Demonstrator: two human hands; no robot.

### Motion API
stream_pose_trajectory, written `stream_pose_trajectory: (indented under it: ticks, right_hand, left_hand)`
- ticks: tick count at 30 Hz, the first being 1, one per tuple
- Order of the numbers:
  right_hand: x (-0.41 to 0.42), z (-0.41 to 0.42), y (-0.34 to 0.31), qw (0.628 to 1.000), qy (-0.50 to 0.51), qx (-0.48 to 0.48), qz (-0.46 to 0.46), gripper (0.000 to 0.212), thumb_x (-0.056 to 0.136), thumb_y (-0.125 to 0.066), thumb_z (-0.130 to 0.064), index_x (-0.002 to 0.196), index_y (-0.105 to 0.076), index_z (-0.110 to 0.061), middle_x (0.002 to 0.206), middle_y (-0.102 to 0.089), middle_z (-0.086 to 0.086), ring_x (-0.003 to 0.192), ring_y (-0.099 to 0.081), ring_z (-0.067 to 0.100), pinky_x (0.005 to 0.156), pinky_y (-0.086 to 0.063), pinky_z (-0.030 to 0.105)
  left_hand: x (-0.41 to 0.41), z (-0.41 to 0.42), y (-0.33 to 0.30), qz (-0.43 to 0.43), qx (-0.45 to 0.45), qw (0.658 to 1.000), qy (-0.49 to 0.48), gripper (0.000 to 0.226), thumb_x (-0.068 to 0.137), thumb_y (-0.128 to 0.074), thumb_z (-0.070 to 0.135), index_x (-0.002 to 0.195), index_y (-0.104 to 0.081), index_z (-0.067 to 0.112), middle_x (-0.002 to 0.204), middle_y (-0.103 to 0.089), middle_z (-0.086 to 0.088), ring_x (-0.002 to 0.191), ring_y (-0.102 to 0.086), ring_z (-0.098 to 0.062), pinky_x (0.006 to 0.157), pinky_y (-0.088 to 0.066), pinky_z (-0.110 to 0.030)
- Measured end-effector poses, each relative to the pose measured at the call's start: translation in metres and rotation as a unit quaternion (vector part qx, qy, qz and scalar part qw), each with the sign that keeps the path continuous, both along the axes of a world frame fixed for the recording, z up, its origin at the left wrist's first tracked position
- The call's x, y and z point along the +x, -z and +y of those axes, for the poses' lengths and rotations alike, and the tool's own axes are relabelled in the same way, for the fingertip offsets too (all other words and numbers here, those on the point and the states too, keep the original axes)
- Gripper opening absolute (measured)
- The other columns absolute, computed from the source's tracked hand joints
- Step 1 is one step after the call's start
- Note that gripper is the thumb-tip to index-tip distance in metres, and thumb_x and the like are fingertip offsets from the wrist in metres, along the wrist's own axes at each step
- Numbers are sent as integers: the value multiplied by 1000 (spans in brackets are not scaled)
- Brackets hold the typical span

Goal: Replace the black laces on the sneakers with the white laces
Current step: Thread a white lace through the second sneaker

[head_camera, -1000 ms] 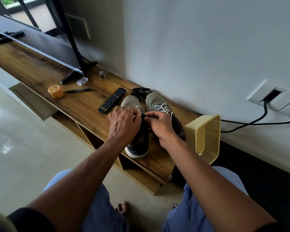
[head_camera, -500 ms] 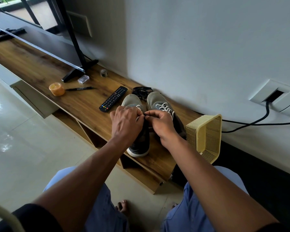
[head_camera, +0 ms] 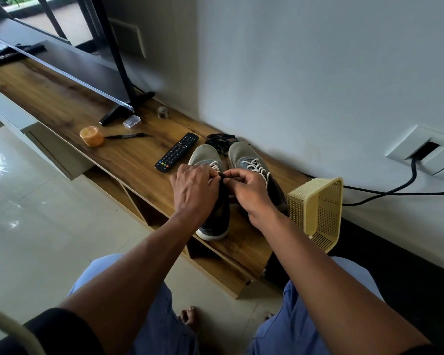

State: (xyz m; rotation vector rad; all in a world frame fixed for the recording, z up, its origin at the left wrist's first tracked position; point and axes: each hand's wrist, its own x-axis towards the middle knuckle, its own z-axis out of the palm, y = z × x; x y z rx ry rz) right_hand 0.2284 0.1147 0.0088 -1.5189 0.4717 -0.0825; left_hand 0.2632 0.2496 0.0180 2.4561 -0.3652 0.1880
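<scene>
- Both hands form a pinching grip on the white lace over the left sneaker: left hand and right hand, fingertips nearly touching.
- Right sneaker beside it on the table already shows white lacing; black laces lie bunched behind the toes.
- Judgement: keep tension even and draw the lace flat through each eyelet, steadying the shoe against sliding.

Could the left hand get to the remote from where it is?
Probably yes. The remote lies bare on the shelf just beyond the left hand, nothing between them, but that hand would first have to drop the lace.
</scene>
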Motion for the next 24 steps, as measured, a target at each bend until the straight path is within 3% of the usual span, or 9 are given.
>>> stream_pose_trajectory:
  ticks: [7,12,19,24]
  right_hand:
    - [0,0,2,1000,5,-14,3,15,98,-69,-8,106,-78,-18,99,-78,7,95,-75,23,68,-59,25]
    - [1,0,1,1000,5,-12,9,15,97,-70,-8,105,-78,-18,100,-78,7,96,-75,23,75,-64,30]
    - [1,0,3,1000,8,-17,8,14,97,-71,-8,104,-78,-18,99,-78,6,97,-76,23,83,-65,39]
    - [1,0,2,1000,15,-25,0,13,93,-73,-7,99,-79,-17,95,-78,7,94,-76,24,84,-65,43]
  left_hand:
    - [8,4,1,43,-25,999,-1,13,89,-71,30,100,-78,33,103,-74,8,110,-61,-22,98,-48,-53]
    - [3,3,-7,25,-63,998,-10,16,84,-77,21,98,-79,27,93,-76,9,91,-69,-14,87,-57,-42]
    - [2,1,-10,36,-81,996,-8,22,80,-76,18,98,-73,29,84,-75,12,88,-71,-12,88,-55,-42]
    - [3,-1,-7,47,-105,993,-9,22,79,-75,17,97,-71,30,84,-74,12,88,-69,-9,84,-44,-30]
